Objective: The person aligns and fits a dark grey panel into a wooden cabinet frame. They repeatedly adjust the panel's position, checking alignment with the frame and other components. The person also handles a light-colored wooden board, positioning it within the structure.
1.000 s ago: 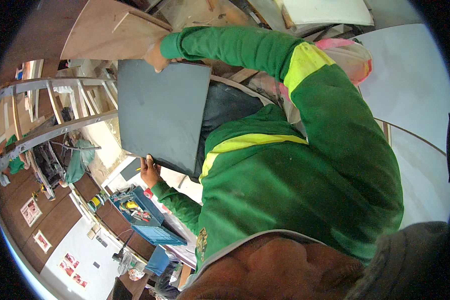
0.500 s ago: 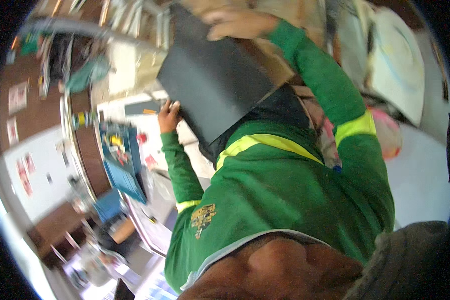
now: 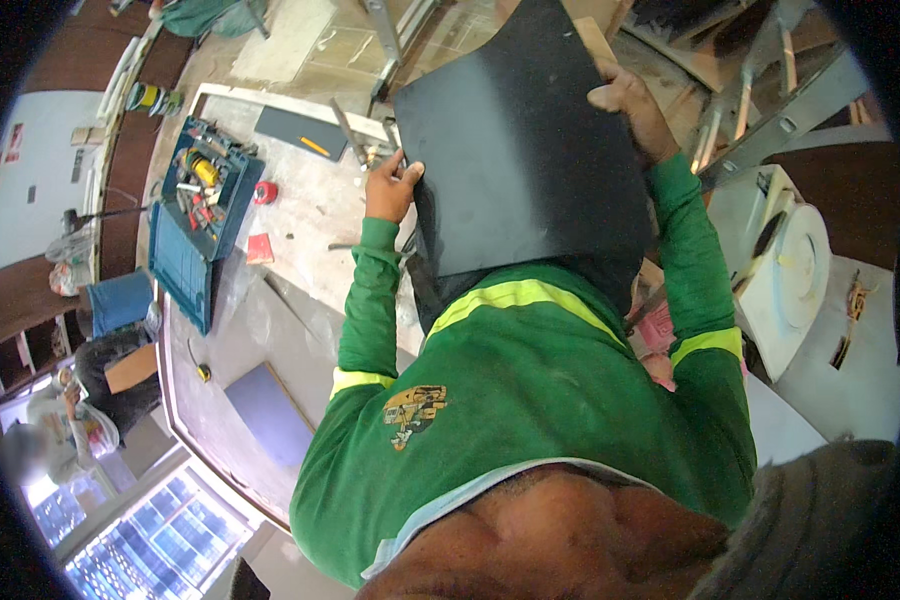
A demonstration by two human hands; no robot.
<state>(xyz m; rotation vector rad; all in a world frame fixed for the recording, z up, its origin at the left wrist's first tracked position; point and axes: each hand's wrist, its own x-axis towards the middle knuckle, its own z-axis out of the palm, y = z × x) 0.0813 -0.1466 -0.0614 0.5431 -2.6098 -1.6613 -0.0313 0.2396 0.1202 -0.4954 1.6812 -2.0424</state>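
In front of my body I hold a black, smooth sheet (image 3: 520, 150), probably laminate, with a bend near its far end. My left hand (image 3: 390, 188) is closed on its left edge, with the thumb resting on the face. On the opposite edge my right hand (image 3: 635, 115) is closed too, and some of its fingers are hidden behind the sheet. The sheet's near edge reaches my waist, and its far tip runs out of the picture.
To the left lies a worktop (image 3: 300, 200) with a yellow pencil (image 3: 314, 146) on a dark strip. A blue toolbox (image 3: 198, 190), a red tape measure (image 3: 265, 192) and a purplish panel (image 3: 269, 412) lie there too. Another person (image 3: 80, 420) is far left. A metal ladder (image 3: 790, 125) stands right.
My right hand has moved from the sheet's far end to its right edge. The sheet now faces me more upright, and my left hand still grips its left edge. My view has turned.
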